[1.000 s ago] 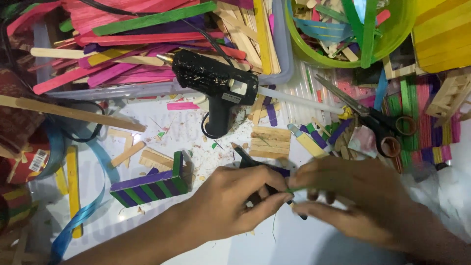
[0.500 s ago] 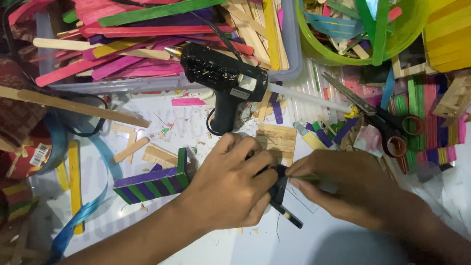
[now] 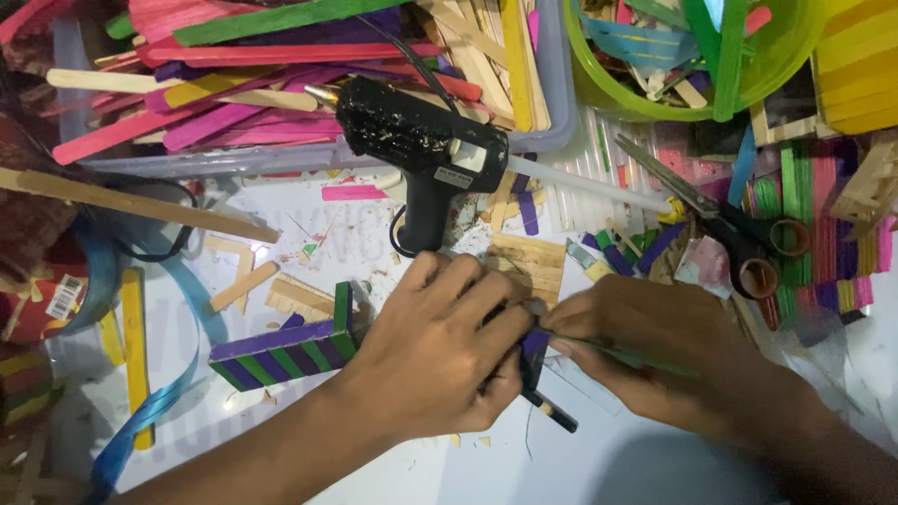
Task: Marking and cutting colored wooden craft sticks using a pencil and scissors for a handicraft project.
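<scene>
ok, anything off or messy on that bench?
Wood chips and stick offcuts litter the white table around both hands. The black glue gun is crusted with dried glue and lies tipped against the stick tray. Nothing looks broken.

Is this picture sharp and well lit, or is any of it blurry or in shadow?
Head view: dim, warm light; the glue gun and sticks are fairly sharp. The left hand and right hand look slightly soft. Their shadow darkens the table at the bottom; no strong glare.
</scene>
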